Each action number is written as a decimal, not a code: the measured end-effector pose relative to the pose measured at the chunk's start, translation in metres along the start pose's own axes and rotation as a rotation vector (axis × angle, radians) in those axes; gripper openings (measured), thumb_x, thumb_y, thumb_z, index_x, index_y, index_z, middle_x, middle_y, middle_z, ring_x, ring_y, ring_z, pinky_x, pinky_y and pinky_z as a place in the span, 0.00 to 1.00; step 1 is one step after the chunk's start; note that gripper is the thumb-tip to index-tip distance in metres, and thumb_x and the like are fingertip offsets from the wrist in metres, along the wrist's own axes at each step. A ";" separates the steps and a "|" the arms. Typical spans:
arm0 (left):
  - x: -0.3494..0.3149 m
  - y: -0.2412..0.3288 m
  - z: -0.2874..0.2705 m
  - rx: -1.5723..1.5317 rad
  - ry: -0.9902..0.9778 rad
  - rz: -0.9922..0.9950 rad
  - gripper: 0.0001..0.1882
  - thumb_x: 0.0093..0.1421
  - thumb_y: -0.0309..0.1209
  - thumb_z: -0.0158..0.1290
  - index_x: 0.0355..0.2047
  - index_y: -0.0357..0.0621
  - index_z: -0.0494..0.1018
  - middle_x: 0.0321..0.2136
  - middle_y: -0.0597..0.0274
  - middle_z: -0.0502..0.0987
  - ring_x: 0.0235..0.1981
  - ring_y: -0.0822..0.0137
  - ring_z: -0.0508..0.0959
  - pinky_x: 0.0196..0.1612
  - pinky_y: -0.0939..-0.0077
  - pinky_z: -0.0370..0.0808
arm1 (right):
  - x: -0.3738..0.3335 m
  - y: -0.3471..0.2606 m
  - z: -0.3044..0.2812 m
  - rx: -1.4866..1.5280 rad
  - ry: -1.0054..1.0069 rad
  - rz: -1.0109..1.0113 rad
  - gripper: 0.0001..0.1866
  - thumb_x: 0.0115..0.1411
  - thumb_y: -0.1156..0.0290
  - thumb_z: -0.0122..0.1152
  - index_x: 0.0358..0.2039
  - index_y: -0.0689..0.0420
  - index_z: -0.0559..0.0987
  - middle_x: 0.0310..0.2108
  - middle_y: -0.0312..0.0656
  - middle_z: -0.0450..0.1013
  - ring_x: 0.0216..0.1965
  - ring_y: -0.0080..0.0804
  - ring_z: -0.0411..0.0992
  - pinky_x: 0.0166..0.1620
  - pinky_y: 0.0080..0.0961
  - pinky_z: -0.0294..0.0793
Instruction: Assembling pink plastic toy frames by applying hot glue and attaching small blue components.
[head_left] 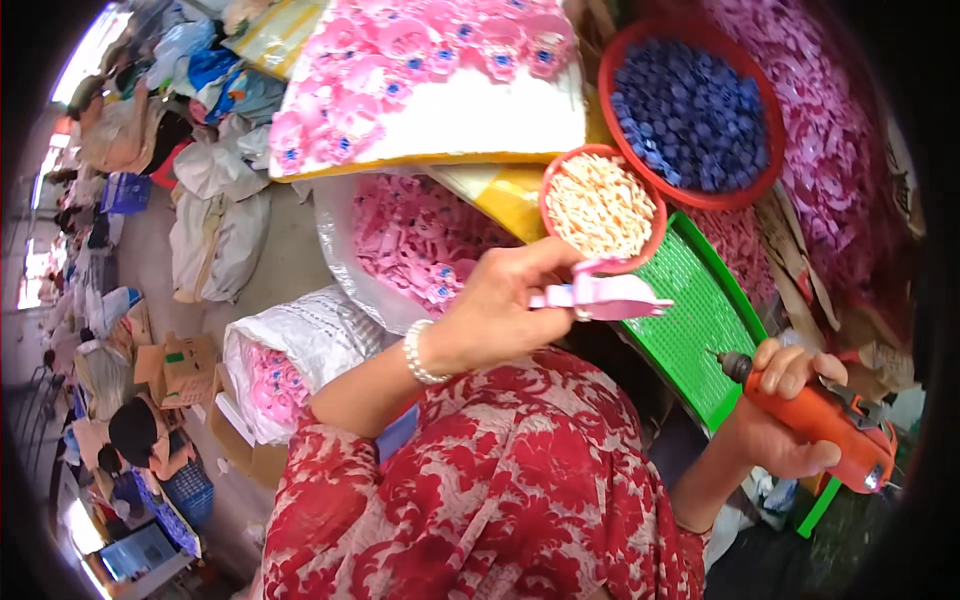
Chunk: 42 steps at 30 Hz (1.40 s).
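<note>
Pink part (618,298): before the chest, pinched firmly between left hand's (505,295) thumb and fingers, probably leaving its far end free.
Orange driver (825,430): wrapped in the right hand's (790,410) fingers, bit toward the green tray (700,325), presumably for ready use.
Small red bowl (636,263): peach pieces, likely kept within reach; left hand and part block the way to its near edge.
Large red bowl (776,120): purple-blue pieces, just beyond.
White board (480,125): pink assemblies spread across, farther off.
</note>
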<state>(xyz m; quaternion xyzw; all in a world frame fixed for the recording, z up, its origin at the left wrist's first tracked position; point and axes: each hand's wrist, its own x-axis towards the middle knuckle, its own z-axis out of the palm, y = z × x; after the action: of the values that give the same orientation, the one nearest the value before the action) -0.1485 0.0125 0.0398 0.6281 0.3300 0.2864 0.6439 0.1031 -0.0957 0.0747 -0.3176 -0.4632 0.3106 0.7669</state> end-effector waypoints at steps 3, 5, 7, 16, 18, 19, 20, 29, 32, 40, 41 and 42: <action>-0.014 0.001 -0.046 0.215 0.011 -0.204 0.18 0.48 0.22 0.54 0.42 0.35 0.70 0.31 0.70 0.73 0.31 0.82 0.71 0.34 0.86 0.69 | -0.002 0.005 0.006 -0.010 0.047 0.016 0.40 0.50 0.34 0.51 0.46 0.61 0.66 0.24 0.36 0.64 0.24 0.27 0.63 0.32 0.27 0.62; -0.020 -0.003 -0.066 0.393 0.091 -0.124 0.22 0.47 0.27 0.60 0.43 0.34 0.71 0.32 0.65 0.75 0.32 0.79 0.73 0.35 0.84 0.71 | -0.003 0.008 0.008 -0.016 0.040 0.019 0.40 0.50 0.34 0.51 0.46 0.61 0.66 0.24 0.36 0.64 0.24 0.27 0.63 0.32 0.27 0.62; -0.024 -0.008 -0.087 0.824 0.283 0.072 0.26 0.44 0.33 0.65 0.43 0.34 0.72 0.34 0.62 0.76 0.32 0.76 0.74 0.36 0.82 0.72 | -0.005 0.009 0.008 -0.030 0.037 0.026 0.40 0.50 0.35 0.51 0.46 0.61 0.66 0.24 0.36 0.64 0.24 0.26 0.63 0.32 0.27 0.63; -0.004 -0.020 -0.182 1.203 1.099 0.147 0.17 0.46 0.38 0.60 0.31 0.37 0.76 0.25 0.54 0.76 0.24 0.65 0.77 0.30 0.73 0.72 | -0.006 0.016 0.008 -0.027 0.029 0.082 0.37 0.51 0.38 0.51 0.44 0.62 0.67 0.23 0.36 0.63 0.24 0.25 0.62 0.33 0.25 0.60; 0.001 -0.019 -0.192 1.286 1.035 0.118 0.19 0.46 0.40 0.60 0.31 0.37 0.75 0.25 0.53 0.76 0.25 0.61 0.76 0.31 0.70 0.72 | -0.006 0.017 0.007 -0.045 0.034 0.092 0.37 0.51 0.39 0.51 0.44 0.63 0.66 0.22 0.36 0.62 0.24 0.25 0.61 0.33 0.25 0.60; 0.004 -0.019 -0.194 1.362 0.965 0.089 0.20 0.46 0.42 0.59 0.32 0.38 0.75 0.26 0.52 0.76 0.26 0.58 0.76 0.32 0.67 0.72 | -0.007 0.018 0.007 -0.045 0.036 0.089 0.37 0.51 0.39 0.51 0.44 0.63 0.66 0.22 0.36 0.62 0.24 0.25 0.61 0.33 0.25 0.60; 0.006 -0.020 -0.194 1.364 0.963 0.092 0.20 0.46 0.42 0.59 0.32 0.38 0.75 0.26 0.52 0.76 0.26 0.58 0.76 0.32 0.67 0.72 | -0.008 0.019 0.006 -0.049 0.044 0.093 0.37 0.52 0.39 0.51 0.44 0.63 0.66 0.23 0.36 0.62 0.23 0.24 0.61 0.33 0.25 0.60; 0.012 -0.022 -0.191 1.315 0.896 0.042 0.23 0.40 0.40 0.64 0.34 0.39 0.76 0.24 0.57 0.76 0.26 0.62 0.76 0.31 0.70 0.72 | -0.009 0.023 -0.001 -0.052 0.044 0.104 0.37 0.52 0.39 0.51 0.45 0.63 0.65 0.24 0.36 0.63 0.24 0.24 0.61 0.33 0.24 0.60; 0.012 -0.022 -0.188 1.223 0.870 0.010 0.23 0.38 0.37 0.66 0.35 0.40 0.76 0.22 0.59 0.74 0.24 0.64 0.75 0.30 0.72 0.71 | -0.009 0.024 -0.002 -0.045 0.029 0.112 0.37 0.53 0.40 0.51 0.45 0.64 0.65 0.24 0.36 0.63 0.24 0.25 0.62 0.33 0.24 0.61; 0.018 -0.014 -0.177 1.576 0.710 0.195 0.26 0.39 0.32 0.61 0.42 0.39 0.72 0.31 0.52 0.73 0.35 0.58 0.74 0.41 0.66 0.70 | -0.011 0.024 -0.012 -0.076 0.023 0.102 0.38 0.53 0.39 0.51 0.46 0.65 0.64 0.24 0.39 0.65 0.23 0.27 0.63 0.30 0.24 0.62; 0.020 -0.015 -0.177 1.573 0.700 0.199 0.26 0.39 0.32 0.61 0.42 0.39 0.72 0.31 0.52 0.73 0.35 0.58 0.74 0.41 0.66 0.70 | -0.011 0.021 -0.013 -0.071 0.027 0.115 0.38 0.53 0.40 0.52 0.46 0.65 0.64 0.24 0.38 0.64 0.24 0.26 0.63 0.31 0.24 0.61; 0.023 -0.017 -0.177 1.517 0.646 0.224 0.26 0.40 0.30 0.59 0.43 0.38 0.71 0.35 0.50 0.73 0.38 0.55 0.73 0.45 0.64 0.68 | -0.012 0.019 -0.014 -0.070 0.033 0.129 0.37 0.53 0.41 0.52 0.46 0.65 0.65 0.25 0.37 0.64 0.25 0.25 0.62 0.33 0.25 0.61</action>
<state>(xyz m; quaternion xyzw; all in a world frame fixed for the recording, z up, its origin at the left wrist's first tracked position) -0.2733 0.1395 0.0223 0.8075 0.5376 0.2148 -0.1131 0.1082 -0.0969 0.0488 -0.3786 -0.4397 0.3375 0.7412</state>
